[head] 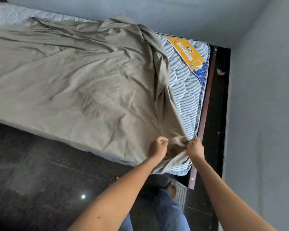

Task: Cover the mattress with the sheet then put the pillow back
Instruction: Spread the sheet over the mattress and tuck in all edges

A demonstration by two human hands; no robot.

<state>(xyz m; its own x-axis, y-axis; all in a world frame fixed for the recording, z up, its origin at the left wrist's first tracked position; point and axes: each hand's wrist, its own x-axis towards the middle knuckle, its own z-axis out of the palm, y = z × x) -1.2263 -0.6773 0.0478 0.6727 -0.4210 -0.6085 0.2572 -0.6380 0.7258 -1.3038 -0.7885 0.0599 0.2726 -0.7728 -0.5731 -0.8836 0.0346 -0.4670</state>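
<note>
Person wore faded blue denim jeans (170,212), loose at the legs. Left forearm (123,189) and right forearm (218,189) were bare to the frame edge, with a small dark spot on the left one. Left grip (158,147) and right grip (194,148) were bare. Left foot (113,179) and right foot (172,187) were bare.

Left hand (158,147) and right hand (194,147) tight on sheet (73,80) corner; mattress (183,87) end bare.

Grey-brown plain sheet (70,77); mattress (185,84) white with blue stripes, quilted hexagon pattern; orange-yellow brand label (187,52) with blue corner; dark speckled floor (40,172); pale grey walls (264,97); blue jeans (170,214).
</note>
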